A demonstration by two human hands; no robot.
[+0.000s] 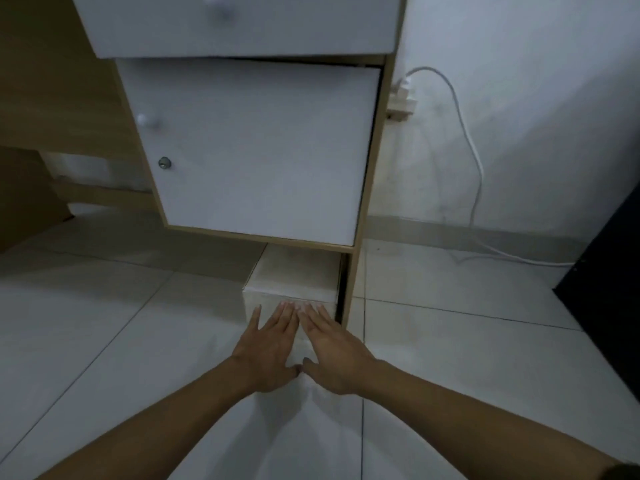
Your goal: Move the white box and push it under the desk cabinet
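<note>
White box at fingertips. Above: cabinet white-fronted, light wood edging, white knob, silver lock. Floor white tile, dark grout. White cable right.

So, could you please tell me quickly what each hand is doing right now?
Left hand: open, flat against the white box.
Right hand: open, flat against the box.

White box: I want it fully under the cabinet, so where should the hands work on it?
Flat palms on the near face of the white box, pushing from the front: its far end already sits under the desk cabinet, so only that face shows.
</note>
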